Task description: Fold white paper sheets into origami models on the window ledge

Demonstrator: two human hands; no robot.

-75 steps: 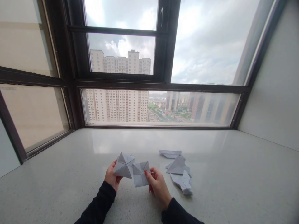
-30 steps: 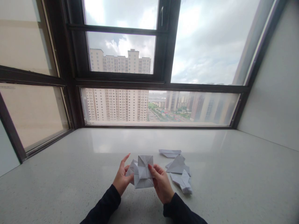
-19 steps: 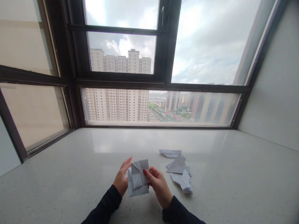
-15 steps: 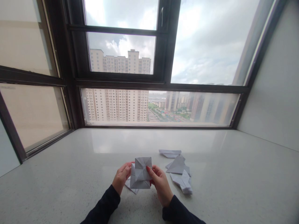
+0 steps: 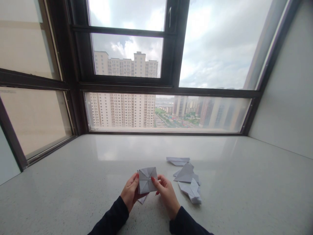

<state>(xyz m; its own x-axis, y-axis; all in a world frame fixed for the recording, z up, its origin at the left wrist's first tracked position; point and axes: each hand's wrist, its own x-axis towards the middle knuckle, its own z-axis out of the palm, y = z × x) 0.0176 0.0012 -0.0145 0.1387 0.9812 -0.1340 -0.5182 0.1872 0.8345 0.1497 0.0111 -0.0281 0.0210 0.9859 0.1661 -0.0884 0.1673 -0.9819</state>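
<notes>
Between my two hands is a folded paper square (image 5: 146, 186), white-grey, with creases that run from its middle to the corners. My left hand (image 5: 130, 191) grips its left edge, thumb in front and fingers behind and below. My right hand (image 5: 167, 194) pinches the right side, its thumb lying on the front face near the centre. Both hands are closed on the paper, held just above the counter. Another folded paper piece (image 5: 142, 199) lies underneath on the counter, mostly hidden by the left hand and the square.
Right of my hands, several folded papers lie on the pale speckled counter (image 5: 73, 182): a flat strip (image 5: 178, 161) at the back, a pointed piece (image 5: 186, 173), and a stacked bundle (image 5: 192, 192) nearest me. Behind stands a dark-framed window (image 5: 168, 89); a white wall (image 5: 286, 98) bounds the right.
Two offset paper layers now line up as one square, slightly tilted. My left hand has shifted a little right and down to hold the left edge. The papers on the counter have not moved.
</notes>
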